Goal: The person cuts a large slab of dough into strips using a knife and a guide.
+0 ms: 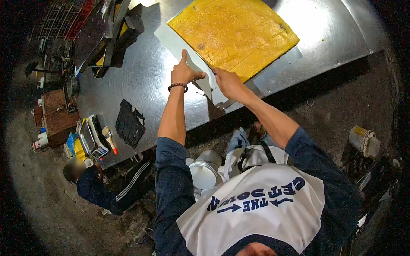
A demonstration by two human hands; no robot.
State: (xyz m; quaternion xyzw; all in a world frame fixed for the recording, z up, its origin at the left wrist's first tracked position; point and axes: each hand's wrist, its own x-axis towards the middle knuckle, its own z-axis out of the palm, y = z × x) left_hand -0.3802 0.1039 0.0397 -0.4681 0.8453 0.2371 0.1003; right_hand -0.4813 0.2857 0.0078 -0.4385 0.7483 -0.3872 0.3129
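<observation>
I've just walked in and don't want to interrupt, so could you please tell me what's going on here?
A person is handling a yellow slab at a metal table. Their left hand is spread over the pale sheet showing beside the slab; the right hand is at the slab's edge, though whether it holds a tool is unclear. Another person is by the table's corner.

We are seeing a table (141,77) beneath the slab (235,36), a brush (109,139) to its left, a bucket (361,138) to its right.
</observation>
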